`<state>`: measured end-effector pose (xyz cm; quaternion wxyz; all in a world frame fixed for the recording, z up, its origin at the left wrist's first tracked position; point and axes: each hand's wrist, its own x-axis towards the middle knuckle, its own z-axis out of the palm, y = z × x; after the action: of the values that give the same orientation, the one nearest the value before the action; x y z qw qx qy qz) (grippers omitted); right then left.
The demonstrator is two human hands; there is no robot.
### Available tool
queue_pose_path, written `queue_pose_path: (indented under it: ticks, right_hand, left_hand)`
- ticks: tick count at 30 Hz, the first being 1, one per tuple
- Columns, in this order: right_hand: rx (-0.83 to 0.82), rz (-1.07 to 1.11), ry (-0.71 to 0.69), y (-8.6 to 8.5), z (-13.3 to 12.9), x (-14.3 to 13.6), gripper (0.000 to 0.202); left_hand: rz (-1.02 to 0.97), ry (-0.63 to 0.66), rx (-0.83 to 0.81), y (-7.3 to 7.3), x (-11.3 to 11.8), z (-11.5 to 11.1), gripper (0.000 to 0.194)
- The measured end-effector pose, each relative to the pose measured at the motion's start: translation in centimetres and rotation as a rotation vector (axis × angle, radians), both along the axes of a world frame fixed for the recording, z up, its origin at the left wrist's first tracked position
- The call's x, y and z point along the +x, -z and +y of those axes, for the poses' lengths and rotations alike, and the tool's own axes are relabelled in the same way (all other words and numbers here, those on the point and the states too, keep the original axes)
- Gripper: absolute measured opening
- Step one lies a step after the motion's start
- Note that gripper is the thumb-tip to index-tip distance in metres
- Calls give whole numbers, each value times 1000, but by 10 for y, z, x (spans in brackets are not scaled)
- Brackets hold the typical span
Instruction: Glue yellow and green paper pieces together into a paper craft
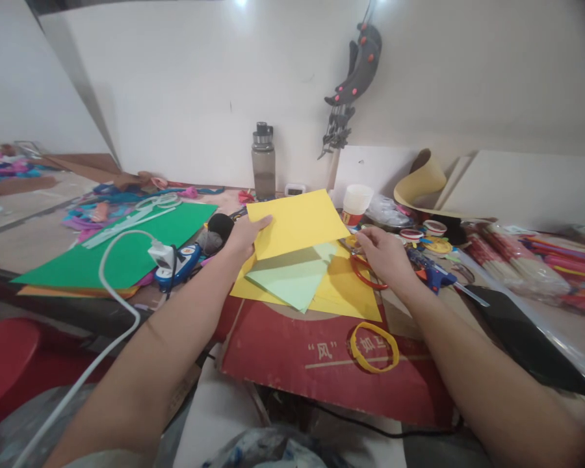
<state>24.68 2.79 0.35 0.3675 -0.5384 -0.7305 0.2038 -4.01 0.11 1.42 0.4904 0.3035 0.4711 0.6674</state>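
A yellow sheet (297, 221) is stretched between my two hands, raised a little above the table. My left hand (246, 237) pinches its left edge, thumb on top. At the lower right corner, my right hand (377, 250) grips it between thumb and fingers. Beneath lies a pale green sheet (290, 279), on top of a larger yellow sheet (355, 292). An orange-red ring (365, 276) rests just under my right hand. Closer to me, a yellow ring (374, 348) lies on the red cardboard (283, 357).
Green sheets (127, 260) and a power strip (178, 268) with a white cable (127, 305) are on the left. A bottle (263, 162) and a paper cup (357, 203) stand behind. On the right are a blue glue gun (436, 273), a black board (531, 338) and packaged sticks (521, 253).
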Motion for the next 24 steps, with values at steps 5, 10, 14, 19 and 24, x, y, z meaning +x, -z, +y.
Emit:
queue_pose_path:
  ticks: [5, 10, 14, 19, 24]
  right_hand:
    - [-3, -603, 79, -1, 0, 3, 29]
    - [-3, -668, 47, 2, 2, 1, 32]
    - [44, -672, 52, -2, 1, 2, 30]
    - [-47, -858, 77, -8, -6, 2, 46]
    - [-63, -996, 68, -7, -14, -5, 60]
  left_hand:
    - [-19, -37, -1, 4, -2, 3, 21]
    - [-38, -39, 105, 5, -5, 5, 21]
    - [-88, -24, 139, 3, -7, 5, 19]
    - [-120, -18, 146, 2, -9, 5, 18]
    - [-83, -60, 103, 3, -12, 8, 19]
